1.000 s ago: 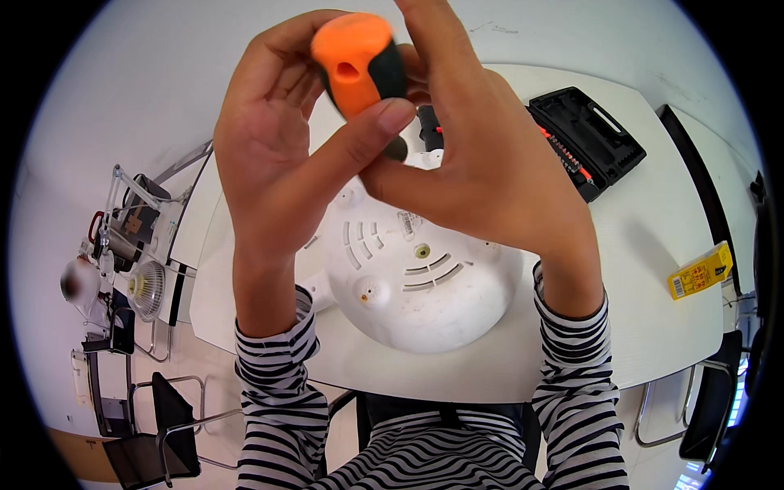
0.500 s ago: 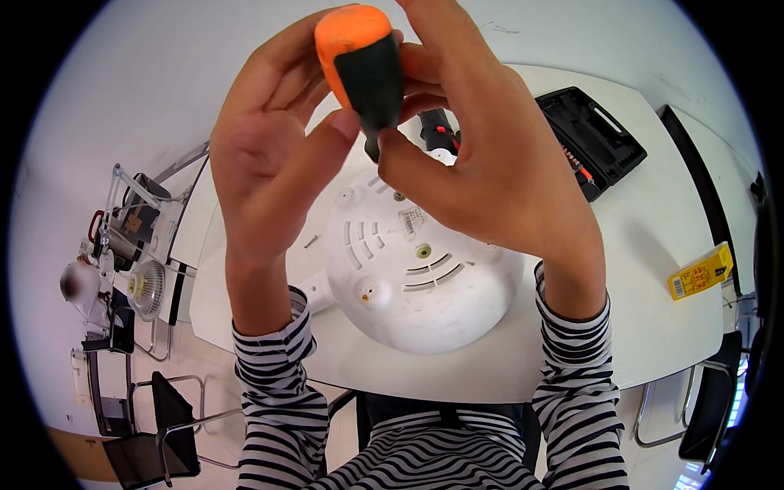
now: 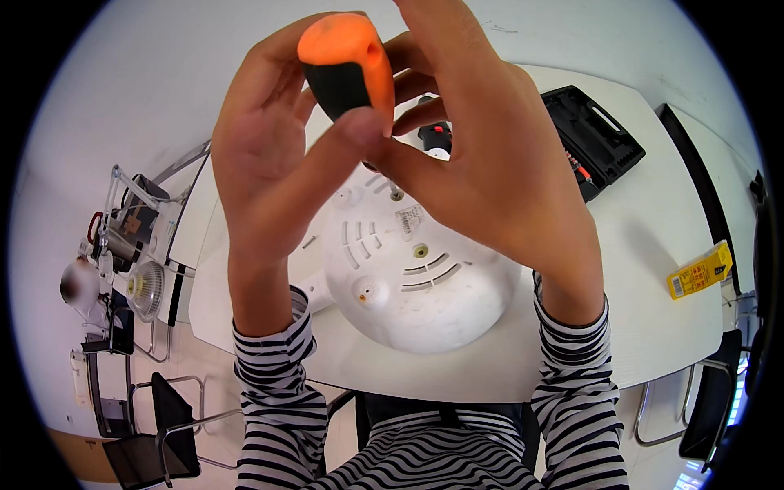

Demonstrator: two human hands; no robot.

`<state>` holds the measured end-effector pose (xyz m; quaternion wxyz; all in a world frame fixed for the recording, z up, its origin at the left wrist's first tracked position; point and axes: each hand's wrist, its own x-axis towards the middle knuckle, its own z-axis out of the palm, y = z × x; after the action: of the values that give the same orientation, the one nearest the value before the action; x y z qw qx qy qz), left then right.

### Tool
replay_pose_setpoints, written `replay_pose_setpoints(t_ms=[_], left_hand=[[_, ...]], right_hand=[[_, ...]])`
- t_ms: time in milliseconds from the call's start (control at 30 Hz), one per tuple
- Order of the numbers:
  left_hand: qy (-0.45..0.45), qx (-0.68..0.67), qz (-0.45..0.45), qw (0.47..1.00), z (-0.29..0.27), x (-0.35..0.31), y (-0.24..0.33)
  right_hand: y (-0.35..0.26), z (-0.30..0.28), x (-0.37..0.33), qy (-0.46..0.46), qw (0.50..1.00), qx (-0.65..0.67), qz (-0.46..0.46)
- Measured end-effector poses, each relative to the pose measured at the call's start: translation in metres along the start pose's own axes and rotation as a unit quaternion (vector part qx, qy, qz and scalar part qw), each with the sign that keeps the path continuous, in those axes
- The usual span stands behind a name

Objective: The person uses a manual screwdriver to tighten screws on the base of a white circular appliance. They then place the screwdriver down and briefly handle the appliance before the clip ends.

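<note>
A screwdriver [image 3: 346, 69] with an orange and black handle stands upright, handle end up, between my two hands. My left hand [image 3: 273, 175] has its thumb and fingers around the handle. Lower down, the thumb and fingers of my right hand [image 3: 498, 151] pinch it near the bottom of the handle. Its shaft and tip are hidden behind my fingers. Beneath lies a rounded white plastic housing [image 3: 437, 314] with curved vent slots, screw holes and a small label. A loose screw [image 3: 309, 242] rests on the table to its left.
An open black tool case [image 3: 592, 139] with red and metal bits lies at the far right of the white table [image 3: 645, 245]. Part of a black and red tool [image 3: 435, 137] shows behind my hands. A yellow box [image 3: 700, 271] is near the right edge. Black chairs [image 3: 163, 425] stand beyond.
The screwdriver's handle has turned, showing more orange on its right side, and its top has shifted slightly left. My hands have barely moved.
</note>
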<state>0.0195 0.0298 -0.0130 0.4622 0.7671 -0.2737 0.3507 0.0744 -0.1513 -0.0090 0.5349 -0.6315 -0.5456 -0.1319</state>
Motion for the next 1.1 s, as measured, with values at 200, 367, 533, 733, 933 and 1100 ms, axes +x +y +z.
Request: replay_pose_setpoints(t_ms=[200, 367, 533, 733, 933, 1100], left_hand=[[0.024, -0.008, -0.01, 1.0, 0.002, -0.001, 0.004], [-0.002, 0.024, 0.018, 1.0, 0.003, 0.002, 0.001], [0.004, 0.01, 0.02, 1.0, 0.004, 0.002, 0.004], [-0.006, 0.019, 0.044, 0.999, 0.007, 0.008, 0.008], [0.006, -0.051, 0.038, 0.998, 0.017, 0.001, 0.002], [-0.032, 0.09, -0.176, 0.98, 0.001, -0.04, -0.017]], right_hand=[[-0.003, -0.003, 0.001, 0.004, 1.0, -0.001, -0.004], [-0.002, -0.004, 0.0, 0.007, 1.0, -0.006, -0.005], [0.0, -0.001, 0.0, 0.009, 1.0, -0.005, -0.006], [-0.002, -0.006, -0.002, 0.014, 1.0, -0.011, -0.006], [0.0, -0.006, -0.003, 0.015, 1.0, -0.019, -0.002], [-0.003, -0.002, 0.0, 0.019, 1.0, -0.008, -0.016]])
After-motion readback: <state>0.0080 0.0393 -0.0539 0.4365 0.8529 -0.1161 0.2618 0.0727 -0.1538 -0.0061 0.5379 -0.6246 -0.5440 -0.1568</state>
